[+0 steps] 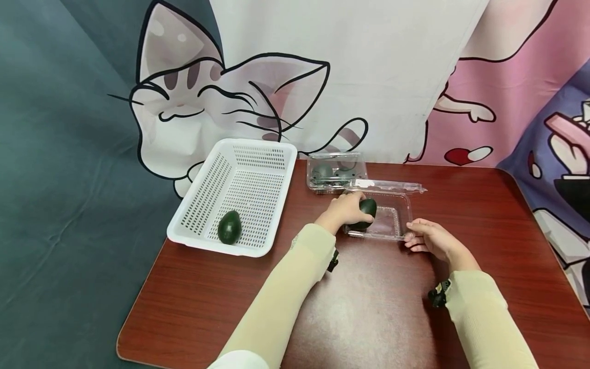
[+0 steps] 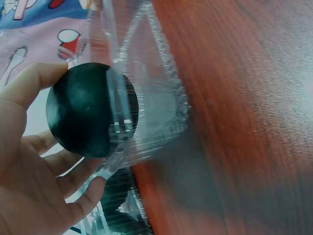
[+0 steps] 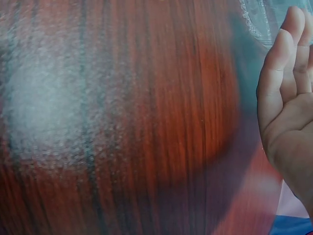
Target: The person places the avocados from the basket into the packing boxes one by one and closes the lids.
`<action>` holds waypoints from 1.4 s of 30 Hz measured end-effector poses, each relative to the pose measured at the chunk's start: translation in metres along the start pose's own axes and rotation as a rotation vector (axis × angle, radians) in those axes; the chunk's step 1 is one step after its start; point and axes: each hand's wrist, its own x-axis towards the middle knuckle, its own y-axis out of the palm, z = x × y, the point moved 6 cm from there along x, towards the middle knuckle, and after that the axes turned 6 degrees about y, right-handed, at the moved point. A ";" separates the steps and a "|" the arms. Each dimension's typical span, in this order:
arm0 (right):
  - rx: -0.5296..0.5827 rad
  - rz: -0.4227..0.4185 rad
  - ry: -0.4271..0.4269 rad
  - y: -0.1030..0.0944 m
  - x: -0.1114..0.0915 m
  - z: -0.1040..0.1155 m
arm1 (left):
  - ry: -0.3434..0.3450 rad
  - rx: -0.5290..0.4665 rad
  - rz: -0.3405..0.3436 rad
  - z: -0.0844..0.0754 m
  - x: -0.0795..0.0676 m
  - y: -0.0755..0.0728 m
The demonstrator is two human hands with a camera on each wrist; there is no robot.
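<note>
My left hand (image 1: 346,209) holds a dark green avocado (image 1: 367,210) at the left part of a clear plastic clamshell box (image 1: 389,237). In the left wrist view, thumb and fingers curve round the avocado (image 2: 80,110), and the box wall (image 2: 120,105) crosses in front of part of it. The box's lid (image 1: 392,186) is folded back. My right hand (image 1: 433,238) pinches the box's right front corner; in the right wrist view its fingers (image 3: 274,83) are only slightly bent, and the thumb is hidden.
A white perforated basket (image 1: 186,237) stands on the left of the brown table (image 1: 369,307), with one avocado (image 1: 229,227) inside. Behind the box, a second clear clamshell box (image 1: 336,156) contains dark green avocados (image 1: 322,171). A printed cloth (image 1: 392,77) hangs behind.
</note>
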 end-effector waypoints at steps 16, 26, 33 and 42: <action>0.056 0.047 -0.033 -0.003 0.001 0.000 | -0.049 0.160 0.018 0.000 0.004 0.013; 0.067 0.013 -0.037 -0.001 0.001 -0.001 | -0.051 0.184 0.063 0.000 0.003 0.018; 0.107 -0.070 -0.069 0.001 0.000 -0.001 | -0.037 0.208 0.022 0.002 0.003 0.017; 0.110 -0.168 -0.117 0.000 -0.002 -0.002 | -0.019 0.224 0.035 0.002 0.002 0.022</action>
